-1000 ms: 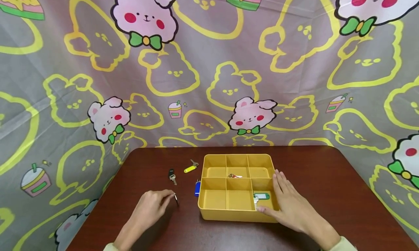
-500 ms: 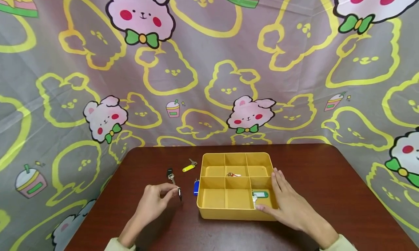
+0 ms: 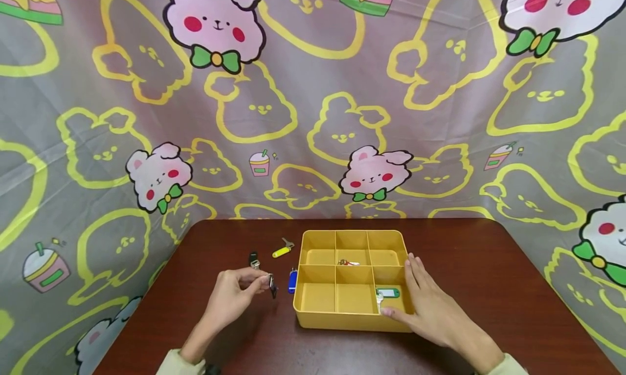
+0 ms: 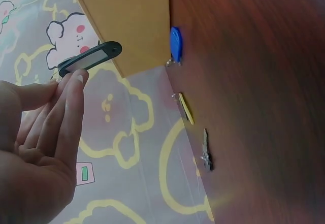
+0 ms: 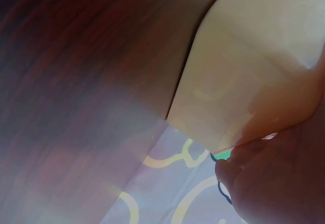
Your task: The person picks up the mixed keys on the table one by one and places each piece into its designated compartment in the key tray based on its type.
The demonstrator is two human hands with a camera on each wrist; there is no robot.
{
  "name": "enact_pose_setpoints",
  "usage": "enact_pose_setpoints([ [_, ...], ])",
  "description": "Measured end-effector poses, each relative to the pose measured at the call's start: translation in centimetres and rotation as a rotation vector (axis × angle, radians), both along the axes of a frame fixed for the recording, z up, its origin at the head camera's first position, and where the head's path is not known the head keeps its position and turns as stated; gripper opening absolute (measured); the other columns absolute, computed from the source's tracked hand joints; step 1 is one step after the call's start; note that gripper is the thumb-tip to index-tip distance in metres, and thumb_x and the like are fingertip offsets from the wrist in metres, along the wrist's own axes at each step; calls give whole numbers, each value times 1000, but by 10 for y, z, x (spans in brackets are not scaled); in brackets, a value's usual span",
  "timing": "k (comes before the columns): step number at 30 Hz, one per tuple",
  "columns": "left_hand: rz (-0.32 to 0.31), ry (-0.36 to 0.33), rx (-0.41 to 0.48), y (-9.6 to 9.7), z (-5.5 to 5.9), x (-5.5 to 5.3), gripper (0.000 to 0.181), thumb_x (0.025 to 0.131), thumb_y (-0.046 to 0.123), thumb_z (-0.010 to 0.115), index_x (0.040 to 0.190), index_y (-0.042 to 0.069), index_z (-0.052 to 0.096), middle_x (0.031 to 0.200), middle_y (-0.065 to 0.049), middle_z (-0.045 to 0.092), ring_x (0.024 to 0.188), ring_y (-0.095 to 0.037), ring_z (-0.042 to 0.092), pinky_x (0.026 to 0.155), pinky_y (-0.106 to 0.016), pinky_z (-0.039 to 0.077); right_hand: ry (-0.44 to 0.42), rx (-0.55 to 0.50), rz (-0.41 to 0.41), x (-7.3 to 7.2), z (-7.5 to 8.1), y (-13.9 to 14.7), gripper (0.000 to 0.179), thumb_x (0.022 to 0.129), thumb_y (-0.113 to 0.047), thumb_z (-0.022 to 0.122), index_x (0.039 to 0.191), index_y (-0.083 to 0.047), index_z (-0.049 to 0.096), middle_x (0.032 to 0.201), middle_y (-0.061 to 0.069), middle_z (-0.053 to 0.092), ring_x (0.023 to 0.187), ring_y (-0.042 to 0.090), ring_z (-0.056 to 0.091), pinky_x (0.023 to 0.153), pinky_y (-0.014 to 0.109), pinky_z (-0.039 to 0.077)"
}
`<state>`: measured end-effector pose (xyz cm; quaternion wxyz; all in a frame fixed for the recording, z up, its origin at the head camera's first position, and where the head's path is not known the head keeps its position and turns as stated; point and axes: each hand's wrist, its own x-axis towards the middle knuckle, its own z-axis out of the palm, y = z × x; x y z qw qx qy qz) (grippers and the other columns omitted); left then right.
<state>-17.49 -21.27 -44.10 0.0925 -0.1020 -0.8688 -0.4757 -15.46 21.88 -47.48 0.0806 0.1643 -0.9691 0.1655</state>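
Observation:
My left hand (image 3: 232, 294) pinches a black key tag (image 4: 94, 60) with a pale label, held above the table left of the yellow divided box (image 3: 352, 320). Its fingertips hide whatever hangs from the tag. My right hand (image 3: 437, 310) rests against the box's right side, fingers straight along the outer wall and thumb over the front right corner. A green key tag (image 3: 390, 293) with a silver key (image 3: 380, 299) lies in the front right compartment. Red and white key pieces (image 3: 349, 262) lie in the back middle one.
Left of the box on the brown table (image 3: 464, 244) lie a blue key tag (image 3: 293, 281), a yellow key tag (image 3: 281, 252) with a key, and a black-headed key (image 3: 254, 258), partly behind my left hand. A patterned cloth (image 3: 313, 114) hangs behind the table.
My left hand has moved right and slightly up from the table toward the box, carrying the black key tag. The right hand has stayed against the box.

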Motion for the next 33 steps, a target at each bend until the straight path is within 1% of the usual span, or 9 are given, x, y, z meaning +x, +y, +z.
enact_pose_setpoints([
  [2,-4,-19,37,1,1,-1,11,95,1,74,96,9,82,86,-6,82,74,-11,79,69,-34,67,-7,5,-2,0,1,0,120,89,-78,62,160,12,27,172,31,20,160,46,25,123,60,35],
  [9,-30,-71,142,7,9,1,10,95,-2,73,99,2,81,93,-16,82,80,-29,81,71,-30,66,-16,4,-4,0,3,-1,120,89,-79,62,160,12,27,172,31,19,160,47,25,122,62,37],
  [14,-43,-96,194,10,15,2,10,95,-1,73,101,0,80,96,-19,82,79,-24,81,71,-29,66,-13,0,-7,1,3,-1,120,89,-79,62,160,11,28,172,30,20,160,47,26,123,60,36],
  [17,-53,-94,212,11,18,2,11,95,0,74,103,-2,80,98,-20,81,78,-18,81,72,-31,67,-17,-10,-9,2,2,-1,119,89,-78,62,161,11,27,173,30,19,160,45,25,130,49,25],
  [19,-66,-88,223,12,19,2,12,96,1,73,104,-5,79,99,-23,81,78,-17,81,72,-31,67,-17,-13,-7,2,1,-1,119,89,-78,62,161,10,27,173,29,19,161,45,24,129,47,23],
  [21,-81,-86,242,13,20,1,13,96,1,72,105,-7,78,100,-25,80,79,-19,81,72,-33,67,-14,-13,-3,2,2,-1,119,89,-78,62,161,11,27,173,29,19,160,45,25,129,48,24],
  [25,-117,-104,275,18,21,-3,17,98,4,71,106,-10,76,101,-28,79,81,-20,82,75,-35,67,-13,-6,-8,2,4,1,120,89,-78,63,160,11,29,172,30,21,160,47,26,121,62,37],
  [31,-134,-120,322,23,25,-7,19,99,4,71,108,-12,75,101,-31,78,81,-20,82,75,-35,67,-13,-12,-1,1,4,1,119,88,-78,63,160,12,30,171,31,22,159,48,27,121,63,37],
  [33,-138,-121,337,25,27,-8,20,99,3,70,108,-14,74,102,-32,77,82,-24,82,76,-37,67,-16,-15,0,2,4,0,120,89,-78,63,160,12,29,172,31,21,159,48,26,121,63,38],
])
